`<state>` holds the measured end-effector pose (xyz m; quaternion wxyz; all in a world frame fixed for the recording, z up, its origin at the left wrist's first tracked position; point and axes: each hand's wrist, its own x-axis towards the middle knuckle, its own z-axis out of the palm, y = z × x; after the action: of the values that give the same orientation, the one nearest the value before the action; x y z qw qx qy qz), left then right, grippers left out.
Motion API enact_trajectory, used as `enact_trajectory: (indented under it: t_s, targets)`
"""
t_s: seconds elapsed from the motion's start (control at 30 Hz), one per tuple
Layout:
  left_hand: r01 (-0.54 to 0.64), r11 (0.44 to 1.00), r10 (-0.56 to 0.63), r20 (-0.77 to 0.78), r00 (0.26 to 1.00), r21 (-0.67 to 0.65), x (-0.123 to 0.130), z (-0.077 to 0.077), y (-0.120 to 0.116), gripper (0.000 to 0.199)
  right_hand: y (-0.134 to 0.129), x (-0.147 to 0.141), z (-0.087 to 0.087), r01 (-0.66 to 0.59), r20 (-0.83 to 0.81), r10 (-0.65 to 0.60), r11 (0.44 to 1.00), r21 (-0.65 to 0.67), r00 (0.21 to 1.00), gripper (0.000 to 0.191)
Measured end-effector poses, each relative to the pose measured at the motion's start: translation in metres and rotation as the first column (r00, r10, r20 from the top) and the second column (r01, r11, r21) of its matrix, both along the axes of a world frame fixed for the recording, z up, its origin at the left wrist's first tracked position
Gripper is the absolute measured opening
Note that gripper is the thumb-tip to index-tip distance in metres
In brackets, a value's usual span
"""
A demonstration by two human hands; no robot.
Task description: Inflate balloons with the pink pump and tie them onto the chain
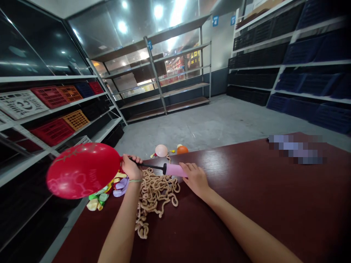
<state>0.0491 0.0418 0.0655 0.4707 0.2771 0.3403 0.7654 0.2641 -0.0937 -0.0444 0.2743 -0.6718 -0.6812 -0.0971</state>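
Observation:
A large inflated red balloon [82, 170] with printed markings hangs past the left side of the table. My left hand [132, 167] is closed around its neck, at the end of the black rod of a balloon pump [175, 170]. The fingers hide the joint between balloon and rod. My right hand [196, 179] is wrapped around the pump's pink barrel. The black rod shows between both hands. Below the pump lies a tangled heap of beige cord [156, 190]. Beside my left wrist are several limp balloons [120, 187] in purple, yellow and green.
Beyond the pump, at the far table edge [238, 143], are a pale pink balloon [161, 150] and an orange balloon [182, 149]. A blurred-out item [296, 148] lies at the right. Shelves with crates [52, 131] stand left and right; a metal rack [164, 91] stands behind.

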Motion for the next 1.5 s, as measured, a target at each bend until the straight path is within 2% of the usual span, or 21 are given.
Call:
enact_trajectory:
  t_s: [0.07, 0.17, 0.33, 0.43, 0.57, 0.7, 0.83, 0.97, 1.03, 1.13, 1.23, 1.33, 1.4, 1.5]
  targets:
    - [-0.026, 1.000, 0.025, 0.048, 0.999, 0.012, 0.003, -0.002, -0.001, 0.022, -0.001, -0.001, 0.000, -0.015, -0.013, 0.015, 1.000, -0.009, 1.000, 0.055]
    - [-0.027, 1.000, 0.027, 0.088, 0.996, -0.003, 0.024, -0.013, -0.009, 0.023, -0.002, -0.002, -0.001, -0.013, -0.036, 0.012, 1.000, -0.028, 0.999, 0.054]
    - [0.118, 0.992, -0.115, 0.058, 0.992, -0.048, 0.079, -0.037, -0.033, 0.024, -0.002, 0.002, -0.002, 0.029, -0.063, -0.033, 0.997, -0.066, 0.997, 0.055]
    - [0.173, 0.984, -0.172, 0.038, 0.984, -0.036, 0.090, -0.044, -0.040, 0.028, -0.001, 0.003, -0.002, 0.055, -0.065, -0.059, 0.996, -0.067, 0.996, 0.053]
    - [0.207, 0.975, -0.209, -0.026, 0.978, -0.079, 0.068, -0.039, -0.035, 0.026, -0.001, -0.001, -0.005, -0.014, -0.012, 0.014, 0.999, -0.044, 1.000, 0.056]
    - [0.202, 0.979, -0.202, -0.026, 0.979, -0.009, 0.030, -0.022, -0.022, 0.023, -0.001, -0.003, -0.007, -0.069, 0.047, 0.069, 0.998, 0.011, 0.997, 0.056]
    - [0.102, 0.995, -0.102, -0.026, 0.994, 0.007, -0.003, 0.003, -0.008, 0.024, 0.000, -0.002, -0.008, -0.066, 0.056, 0.063, 0.996, 0.053, 0.996, 0.058]
    - [0.006, 0.999, -0.004, -0.051, 0.999, 0.044, -0.014, 0.017, -0.001, 0.023, 0.001, -0.001, -0.010, -0.065, 0.032, 0.064, 0.996, 0.053, 0.997, 0.057]
    - [-0.027, 0.999, 0.028, -0.032, 0.999, 0.044, -0.007, 0.014, -0.002, 0.023, 0.002, -0.002, -0.012, -0.052, 0.010, 0.051, 0.998, 0.033, 0.999, 0.056]
    - [-0.027, 1.000, 0.027, 0.006, 1.000, 0.000, 0.022, -0.003, -0.011, 0.025, 0.001, -0.002, -0.011, -0.015, -0.021, 0.014, 1.000, -0.019, 1.000, 0.055]
    - [0.065, 0.997, -0.064, 0.019, 0.998, -0.041, 0.063, -0.022, -0.026, 0.029, 0.000, -0.001, -0.008, 0.015, -0.048, -0.018, 0.998, -0.054, 0.999, 0.055]
    - [0.141, 0.990, -0.140, 0.023, 0.990, -0.026, 0.096, -0.031, -0.039, 0.035, -0.001, 0.002, -0.004, 0.071, -0.081, -0.076, 0.996, -0.059, 0.994, 0.054]
    - [0.168, 0.986, -0.168, 0.014, 0.986, 0.002, 0.104, -0.030, -0.043, 0.036, -0.001, 0.003, -0.002, 0.105, -0.102, -0.110, 0.993, -0.055, 0.989, 0.052]
    - [0.200, 0.980, -0.200, -0.026, 0.979, 0.010, 0.095, -0.027, -0.043, 0.034, -0.002, 0.002, -0.002, 0.085, -0.084, -0.088, 0.996, -0.041, 0.993, 0.051]
